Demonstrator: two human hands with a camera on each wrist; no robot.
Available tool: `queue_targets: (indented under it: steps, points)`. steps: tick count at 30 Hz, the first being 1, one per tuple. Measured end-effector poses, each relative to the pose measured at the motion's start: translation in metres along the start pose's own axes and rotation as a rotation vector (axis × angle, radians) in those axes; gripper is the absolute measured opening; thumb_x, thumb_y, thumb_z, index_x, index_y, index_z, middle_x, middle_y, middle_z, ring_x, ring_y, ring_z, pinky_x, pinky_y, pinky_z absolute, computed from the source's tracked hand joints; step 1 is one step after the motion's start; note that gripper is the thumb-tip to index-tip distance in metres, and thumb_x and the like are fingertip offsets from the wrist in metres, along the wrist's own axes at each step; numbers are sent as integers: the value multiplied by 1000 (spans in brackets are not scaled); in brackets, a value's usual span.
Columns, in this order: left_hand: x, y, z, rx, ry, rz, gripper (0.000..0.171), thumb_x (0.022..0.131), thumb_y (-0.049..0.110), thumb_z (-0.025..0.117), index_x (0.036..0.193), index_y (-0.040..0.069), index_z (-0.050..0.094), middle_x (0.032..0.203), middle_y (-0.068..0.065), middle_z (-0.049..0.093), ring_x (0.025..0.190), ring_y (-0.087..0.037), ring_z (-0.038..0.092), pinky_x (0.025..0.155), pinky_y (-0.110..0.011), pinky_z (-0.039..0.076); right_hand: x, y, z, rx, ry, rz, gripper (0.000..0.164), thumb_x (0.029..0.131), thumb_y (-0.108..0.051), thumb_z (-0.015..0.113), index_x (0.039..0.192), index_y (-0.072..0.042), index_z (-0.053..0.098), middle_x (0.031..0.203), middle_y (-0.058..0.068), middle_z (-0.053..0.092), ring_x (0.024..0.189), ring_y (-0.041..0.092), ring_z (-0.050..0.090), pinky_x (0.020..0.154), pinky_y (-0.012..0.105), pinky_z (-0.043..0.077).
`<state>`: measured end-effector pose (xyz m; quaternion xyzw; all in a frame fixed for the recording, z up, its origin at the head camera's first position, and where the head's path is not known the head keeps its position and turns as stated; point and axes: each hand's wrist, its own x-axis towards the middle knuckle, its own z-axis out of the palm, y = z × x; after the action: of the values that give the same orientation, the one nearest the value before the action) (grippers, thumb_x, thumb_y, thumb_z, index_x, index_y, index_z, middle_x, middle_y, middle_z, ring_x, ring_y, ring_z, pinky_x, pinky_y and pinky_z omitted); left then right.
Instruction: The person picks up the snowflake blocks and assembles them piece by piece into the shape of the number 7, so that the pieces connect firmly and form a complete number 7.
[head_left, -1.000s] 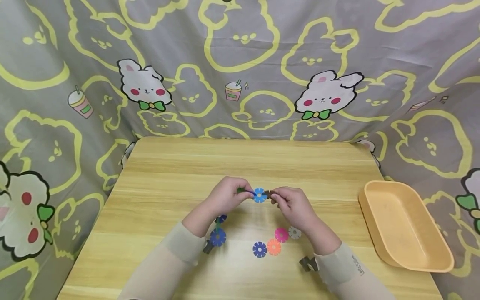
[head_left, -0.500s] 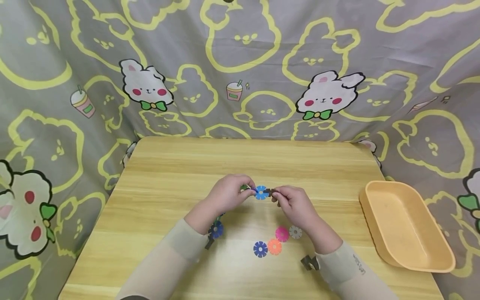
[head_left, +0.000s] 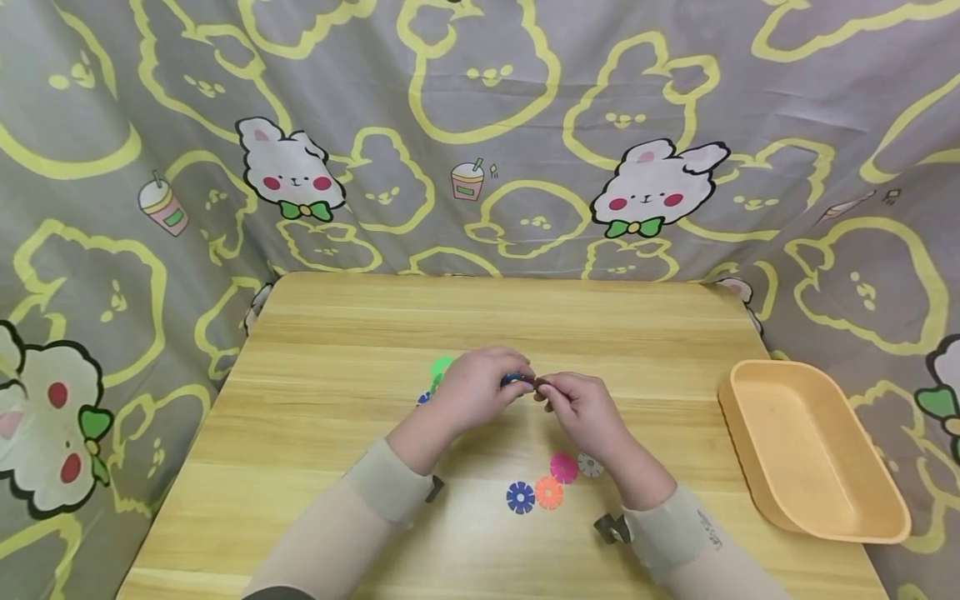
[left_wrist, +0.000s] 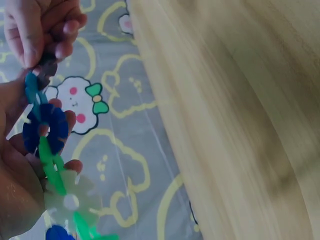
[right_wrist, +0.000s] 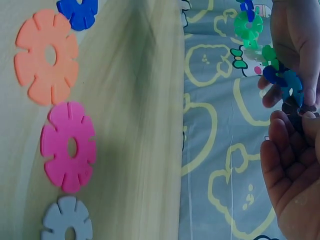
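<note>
My left hand (head_left: 480, 387) holds a chain of interlocking snowflake discs, its fingers about the light blue disc (right_wrist: 292, 86) at the chain's end. Behind that in the left wrist view come a dark blue disc (left_wrist: 57, 127), a green disc (left_wrist: 51, 165) and a whitish disc (left_wrist: 82, 197), with more trailing below. My right hand (head_left: 588, 412) pinches a dark brown disc (left_wrist: 47, 70), which meets the light blue one edge to edge. How deeply their slots engage is hidden by the fingers. Past my left hand, a bright green disc (head_left: 442, 367) of the chain shows.
On the wooden table (head_left: 360, 317) lie loose discs: blue (head_left: 521, 497), orange (head_left: 549, 492), pink (head_left: 563, 467) and pale grey (head_left: 590, 465). A yellow-orange plastic bin (head_left: 817, 450) stands at the right edge. A patterned curtain (head_left: 525, 100) surrounds the table.
My left hand has moved slightly right, closer to the right hand, and turned over the light blue disc. The trailing chain has swung up and away, showing green beyond the left hand.
</note>
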<state>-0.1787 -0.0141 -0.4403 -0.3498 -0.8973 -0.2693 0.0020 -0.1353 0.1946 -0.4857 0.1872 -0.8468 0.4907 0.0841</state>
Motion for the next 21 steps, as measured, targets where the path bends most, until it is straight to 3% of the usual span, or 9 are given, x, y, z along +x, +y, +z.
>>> queue_targets:
  steps: [5, 12, 17, 21]
  points:
    - [0, -2, 3, 12, 28, 33, 9, 102, 23, 74, 101, 16, 80, 106, 3, 78, 97, -14, 73, 86, -32, 59, 0, -2, 3, 22, -9, 25, 12, 102, 2, 67, 107, 3, 78, 95, 10, 78, 79, 29, 75, 72, 28, 62]
    - [-3, -11, -5, 6, 26, -33, 10, 102, 24, 74, 104, 17, 81, 99, 5, 79, 86, -12, 73, 79, -32, 59, -12, 13, -8, -98, -65, 224, 32, 102, -19, 74, 126, 2, 71, 102, 4, 76, 87, 17, 71, 78, 35, 61]
    - [-4, -17, -10, 10, 19, -67, 11, 102, 26, 74, 105, 18, 81, 100, 5, 79, 86, -13, 73, 80, -35, 59, -27, 28, -18, -244, -187, 321, 45, 101, -24, 75, 135, 3, 66, 119, 15, 74, 102, 29, 73, 90, 48, 60]
    - [-5, -18, -11, 2, 18, -79, 11, 102, 26, 74, 105, 18, 81, 100, 4, 79, 87, -14, 74, 81, -36, 59, -37, 33, -19, -336, -336, 393, 55, 97, -24, 80, 140, 4, 63, 136, 22, 67, 124, 42, 64, 107, 58, 50]
